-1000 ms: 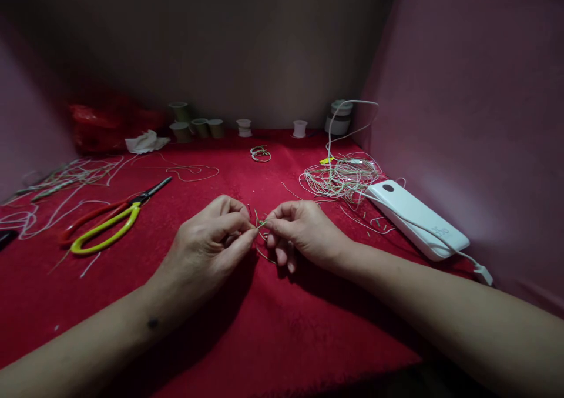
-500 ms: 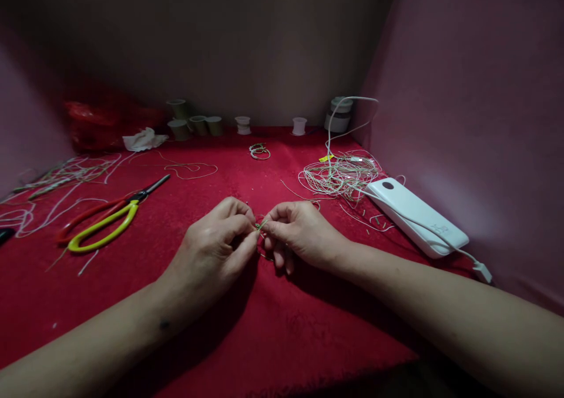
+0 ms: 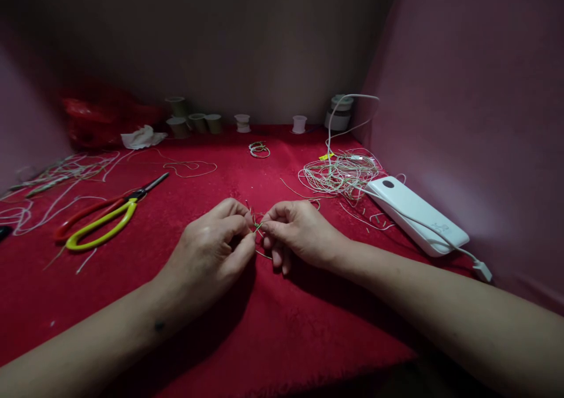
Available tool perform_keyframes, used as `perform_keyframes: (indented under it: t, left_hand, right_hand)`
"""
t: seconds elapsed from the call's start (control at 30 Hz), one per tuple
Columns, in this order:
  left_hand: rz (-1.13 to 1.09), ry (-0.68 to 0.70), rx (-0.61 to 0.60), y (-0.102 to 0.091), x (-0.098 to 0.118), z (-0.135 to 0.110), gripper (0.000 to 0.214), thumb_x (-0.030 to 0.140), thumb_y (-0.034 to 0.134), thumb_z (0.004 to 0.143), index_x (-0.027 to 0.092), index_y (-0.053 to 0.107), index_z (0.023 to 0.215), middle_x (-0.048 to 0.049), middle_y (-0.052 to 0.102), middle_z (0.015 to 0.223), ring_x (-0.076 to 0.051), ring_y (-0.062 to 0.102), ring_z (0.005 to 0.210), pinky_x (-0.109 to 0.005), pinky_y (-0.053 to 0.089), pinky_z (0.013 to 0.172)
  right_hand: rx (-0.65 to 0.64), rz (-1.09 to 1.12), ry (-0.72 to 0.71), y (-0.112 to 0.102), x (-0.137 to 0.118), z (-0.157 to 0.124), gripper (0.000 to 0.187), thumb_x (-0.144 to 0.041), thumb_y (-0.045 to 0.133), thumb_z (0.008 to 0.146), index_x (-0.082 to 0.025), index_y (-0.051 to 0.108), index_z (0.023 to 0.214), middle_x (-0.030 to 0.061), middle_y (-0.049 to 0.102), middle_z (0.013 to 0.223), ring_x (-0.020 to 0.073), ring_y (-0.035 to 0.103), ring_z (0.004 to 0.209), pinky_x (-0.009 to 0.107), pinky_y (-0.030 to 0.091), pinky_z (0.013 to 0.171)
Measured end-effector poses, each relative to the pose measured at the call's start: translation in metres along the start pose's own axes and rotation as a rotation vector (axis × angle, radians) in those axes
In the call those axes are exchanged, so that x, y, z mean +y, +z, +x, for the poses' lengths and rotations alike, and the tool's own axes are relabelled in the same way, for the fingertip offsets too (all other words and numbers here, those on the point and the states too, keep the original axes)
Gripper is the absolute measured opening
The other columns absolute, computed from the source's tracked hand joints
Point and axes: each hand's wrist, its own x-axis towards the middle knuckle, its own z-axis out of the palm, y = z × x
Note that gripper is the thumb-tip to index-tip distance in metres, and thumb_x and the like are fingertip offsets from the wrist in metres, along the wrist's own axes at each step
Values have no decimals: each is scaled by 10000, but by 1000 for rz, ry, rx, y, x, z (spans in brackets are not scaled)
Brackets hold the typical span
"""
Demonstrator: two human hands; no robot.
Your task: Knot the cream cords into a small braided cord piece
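Note:
Thin green cord (image 3: 258, 227) stretches across the small gap between my two hands, over the red cloth (image 3: 282, 327). My left hand (image 3: 220, 239) pinches it between thumb and forefinger. From the other side my right hand (image 3: 297, 230) grips the cord with thumb and forefinger, its lower fingers curled beneath. A thin strand loops down below the fingertips. Parts of the cord are hidden by the fingers, and its knotting is too small to make out. Beyond the hands lies a small coiled cord ring (image 3: 259, 149).
Scissors (image 3: 110, 216) with red and yellow handles lie left, near loose cords (image 3: 66, 171). Right are a cord tangle (image 3: 337, 174) and a white power bank (image 3: 416, 216) with a cable. Several spools (image 3: 214, 124), a jar (image 3: 339, 113) and a red bag (image 3: 106, 119) stand along the back.
My left hand has shifted slightly left, widening the gap between the fingertips, so more of the green cord shows. My right hand has hardly moved.

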Motion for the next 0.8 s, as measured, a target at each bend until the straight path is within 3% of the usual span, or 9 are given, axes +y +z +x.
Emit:
perform_keyframes:
  t: [0.8]
  left_hand:
    - [97,40,-63,5,-2,-1,254,137,444,842,147,610,650,-55,579,731,-133,549,613,-255,445,555]
  right_hand:
    - [-15,-15,3,0,1,0,238,-76,427,925,-168,502,719,-62,538,436,89,506,309,184,445,312]
